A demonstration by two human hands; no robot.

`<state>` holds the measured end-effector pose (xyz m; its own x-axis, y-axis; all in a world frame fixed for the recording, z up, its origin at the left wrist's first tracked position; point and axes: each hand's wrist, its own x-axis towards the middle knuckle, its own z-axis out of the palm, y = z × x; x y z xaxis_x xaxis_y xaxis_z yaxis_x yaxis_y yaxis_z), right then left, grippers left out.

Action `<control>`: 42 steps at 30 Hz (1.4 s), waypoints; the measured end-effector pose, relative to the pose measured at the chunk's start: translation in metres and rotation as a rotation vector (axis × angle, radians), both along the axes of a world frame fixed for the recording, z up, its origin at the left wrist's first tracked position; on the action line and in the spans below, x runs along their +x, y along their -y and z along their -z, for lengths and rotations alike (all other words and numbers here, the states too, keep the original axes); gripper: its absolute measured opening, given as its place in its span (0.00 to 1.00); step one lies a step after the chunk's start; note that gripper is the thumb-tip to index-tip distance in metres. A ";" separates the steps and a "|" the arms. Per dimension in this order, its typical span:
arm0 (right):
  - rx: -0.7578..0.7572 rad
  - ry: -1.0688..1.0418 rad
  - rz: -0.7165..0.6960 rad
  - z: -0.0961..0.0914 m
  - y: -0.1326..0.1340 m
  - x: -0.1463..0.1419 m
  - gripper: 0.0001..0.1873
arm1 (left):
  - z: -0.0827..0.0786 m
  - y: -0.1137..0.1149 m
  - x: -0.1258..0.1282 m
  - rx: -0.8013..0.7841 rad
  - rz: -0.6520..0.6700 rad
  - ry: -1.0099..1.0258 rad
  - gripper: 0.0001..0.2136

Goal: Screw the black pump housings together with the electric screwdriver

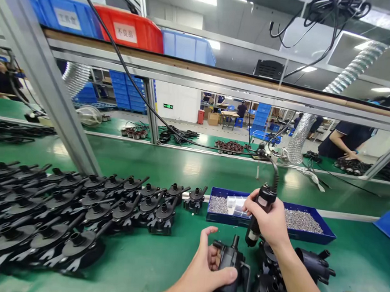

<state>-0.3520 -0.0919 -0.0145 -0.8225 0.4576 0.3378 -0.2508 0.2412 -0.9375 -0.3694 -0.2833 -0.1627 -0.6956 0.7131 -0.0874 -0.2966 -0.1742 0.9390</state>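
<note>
My left hand (204, 265) is wrapped round a black plastic pump body (230, 258) that rests on the green bench (161, 258), thumb raised. My right hand (269, 221) grips a black electric screwdriver (259, 211) upright, tip pointing down just above the pump. Its cable (274, 168) rises toward the frame overhead. Two more black pump parts (313, 263) lie beside my right forearm.
Several rows of black pump housings (79, 209) cover the bench to the left. A blue tray of small screws (296, 220) sits behind my hands. A slanted metal post (50, 84) stands at left. Another person's arm (342, 146) works at the far bench, right.
</note>
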 end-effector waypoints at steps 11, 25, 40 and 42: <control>0.095 0.153 0.002 0.011 -0.001 -0.010 0.11 | -0.003 -0.001 0.008 -0.179 -0.209 -0.188 0.49; 0.160 0.204 -0.005 0.020 -0.005 -0.015 0.12 | -0.012 0.010 -0.011 -0.029 -0.674 -1.657 0.16; 0.407 0.242 -0.072 0.018 -0.012 -0.006 0.15 | 0.013 0.007 -0.003 -0.110 -0.277 -1.251 0.22; 0.484 0.269 -0.024 0.009 -0.012 0.005 0.24 | 0.014 0.006 0.002 -0.112 -0.200 -1.223 0.24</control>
